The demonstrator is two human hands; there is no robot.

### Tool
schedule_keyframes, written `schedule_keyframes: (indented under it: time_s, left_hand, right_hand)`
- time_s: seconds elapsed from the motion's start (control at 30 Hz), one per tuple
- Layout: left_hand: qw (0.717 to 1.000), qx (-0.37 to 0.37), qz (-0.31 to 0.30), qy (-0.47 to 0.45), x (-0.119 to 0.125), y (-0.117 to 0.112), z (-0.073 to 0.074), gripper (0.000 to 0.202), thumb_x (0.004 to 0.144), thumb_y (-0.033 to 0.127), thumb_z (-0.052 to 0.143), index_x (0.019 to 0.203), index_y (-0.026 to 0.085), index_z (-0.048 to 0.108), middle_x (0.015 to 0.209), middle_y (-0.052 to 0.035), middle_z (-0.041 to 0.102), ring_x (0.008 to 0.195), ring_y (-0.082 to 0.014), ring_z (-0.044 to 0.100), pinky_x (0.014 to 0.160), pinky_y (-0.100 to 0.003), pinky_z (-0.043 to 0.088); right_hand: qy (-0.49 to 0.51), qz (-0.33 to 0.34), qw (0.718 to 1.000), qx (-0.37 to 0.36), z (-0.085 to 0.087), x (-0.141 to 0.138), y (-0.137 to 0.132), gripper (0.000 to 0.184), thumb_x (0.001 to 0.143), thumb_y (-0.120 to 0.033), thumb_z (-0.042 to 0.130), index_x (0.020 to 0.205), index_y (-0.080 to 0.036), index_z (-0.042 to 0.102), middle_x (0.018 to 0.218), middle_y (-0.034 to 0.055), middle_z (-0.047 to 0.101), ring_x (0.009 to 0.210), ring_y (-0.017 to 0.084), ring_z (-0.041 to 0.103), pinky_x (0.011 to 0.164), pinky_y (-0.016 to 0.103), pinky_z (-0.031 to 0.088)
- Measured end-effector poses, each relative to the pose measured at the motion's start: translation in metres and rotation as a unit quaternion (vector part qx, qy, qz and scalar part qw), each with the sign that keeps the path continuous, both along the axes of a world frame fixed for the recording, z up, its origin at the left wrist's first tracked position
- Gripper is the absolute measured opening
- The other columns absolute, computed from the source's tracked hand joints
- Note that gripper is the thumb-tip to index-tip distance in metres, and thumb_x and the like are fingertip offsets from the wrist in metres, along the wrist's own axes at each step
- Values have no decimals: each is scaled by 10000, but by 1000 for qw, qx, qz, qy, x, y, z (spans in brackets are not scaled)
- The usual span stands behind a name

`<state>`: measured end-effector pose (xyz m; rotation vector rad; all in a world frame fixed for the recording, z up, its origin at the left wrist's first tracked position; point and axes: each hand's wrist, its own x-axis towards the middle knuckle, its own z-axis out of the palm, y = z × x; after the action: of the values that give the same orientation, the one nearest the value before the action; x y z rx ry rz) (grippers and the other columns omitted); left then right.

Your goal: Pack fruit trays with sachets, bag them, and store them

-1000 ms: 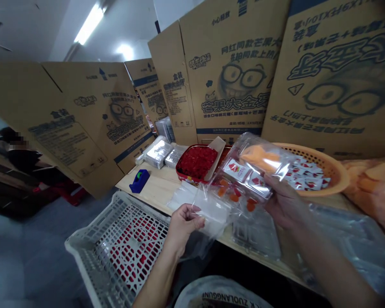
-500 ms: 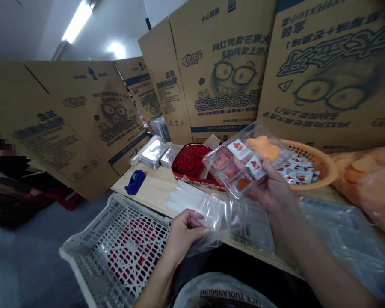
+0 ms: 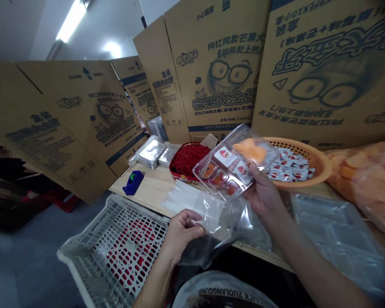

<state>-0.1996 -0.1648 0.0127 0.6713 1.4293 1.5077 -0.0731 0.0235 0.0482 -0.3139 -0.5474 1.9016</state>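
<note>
My right hand (image 3: 265, 192) grips a clear plastic tray (image 3: 199, 169) by its near right side, tilted above the table. In the tray lie an orange piece (image 3: 250, 150), two white printed sachets (image 3: 225, 156) and several reddish-orange bits in small compartments. My left hand (image 3: 184, 233) pinches the edge of a clear plastic bag (image 3: 216, 226) between thumb and fingers. The bag hangs below the tray's lower edge; whether the tray touches its mouth I cannot tell. Behind the bag lies a stack of clear film sheets (image 3: 176, 199).
A red tin (image 3: 189, 160) of red material, a blue tape dispenser (image 3: 133, 183) and an orange basket (image 3: 322, 169) of sachets stand on the table. Empty clear trays (image 3: 333, 226) lie right, beside a bag of orange pieces (image 3: 368, 171). A white crate (image 3: 83, 256) sits lower left; cardboard boxes (image 3: 224, 81) stand behind.
The tray in my right hand has shifted left and slightly tilted. The bag in my left hand now hangs more open and lower. My left hand has hardly moved.
</note>
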Motion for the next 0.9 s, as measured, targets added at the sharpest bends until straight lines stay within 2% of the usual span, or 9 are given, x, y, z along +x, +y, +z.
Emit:
schedule_keyframes:
  time_s: [0.13,0.27,0.47,0.57,0.7,0.9]
  left_hand:
    - [999,35,26,-26,-1,2,-4,406,552,347,823,802,139,582,575,30,584,541,-82,542,541,-188,368]
    - [997,37,56,-42,0,5,-6,406,552,338,825,813,145,581,537,59,534,502,-70,513,557,-201,384]
    - [996,36,74,-41,0,6,-5,407,559,351,816,800,139,565,565,40,557,510,-75,513,542,-202,370]
    - [997,26,66,-26,-1,5,-5,405,563,339,814,820,139,574,560,41,555,526,-85,531,547,-200,369]
    - [999,1,36,13,-1,2,-7,411,525,295,833,824,131,603,590,29,584,549,-75,522,558,-185,362]
    - [997,-43,12,56,6,0,-7,377,513,276,829,789,133,616,596,19,606,525,-73,495,521,-182,340]
  right_hand:
    - [-3,4,1000,-11,-2,4,-2,250,680,-165,726,920,-200,667,943,-10,705,845,140,664,683,225,583]
    - [-46,15,998,-47,-6,10,-1,278,651,-144,734,918,-185,668,953,0,705,785,149,669,651,262,598]
    - [-74,49,995,-43,-5,16,-2,300,671,-88,679,958,-175,652,957,13,699,750,159,669,630,315,611]
    - [-72,31,995,-59,-5,17,1,240,700,-73,644,917,-174,645,877,-1,702,711,147,666,625,296,609]
    - [-35,-23,997,-72,-7,16,10,126,782,-97,574,854,-186,626,808,-17,696,761,130,668,678,259,599]
    - [0,-25,998,-60,-1,12,10,106,809,-110,545,794,-196,605,754,-19,685,742,132,672,694,274,596]
